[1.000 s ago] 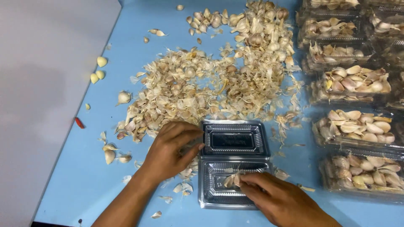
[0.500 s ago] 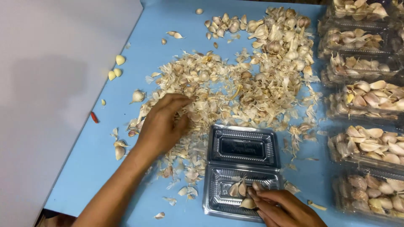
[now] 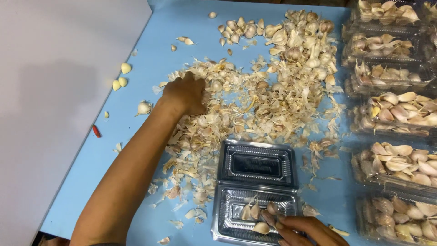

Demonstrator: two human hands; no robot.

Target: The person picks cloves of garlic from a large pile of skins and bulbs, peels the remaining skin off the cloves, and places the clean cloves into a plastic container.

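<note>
Fingers of the left hand (image 3: 184, 93) curl into the pale heap of loose garlic cloves and papery skins (image 3: 255, 100); right hand (image 3: 309, 230) fingertips pinch a clove inside the clear plastic hinged clamshell box (image 3: 255, 191) on the blue table (image 3: 136, 150).

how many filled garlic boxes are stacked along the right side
6 filled boxes in a column down the right edge; more may lie beyond the frame.

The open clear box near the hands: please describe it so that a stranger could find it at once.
On the blue table, look below the big pile of garlic skins, at the near edge. The open box lies there, its lid folded back, with the right hand at it. Unlike the filled boxes on the right, it holds only a few cloves.
</note>
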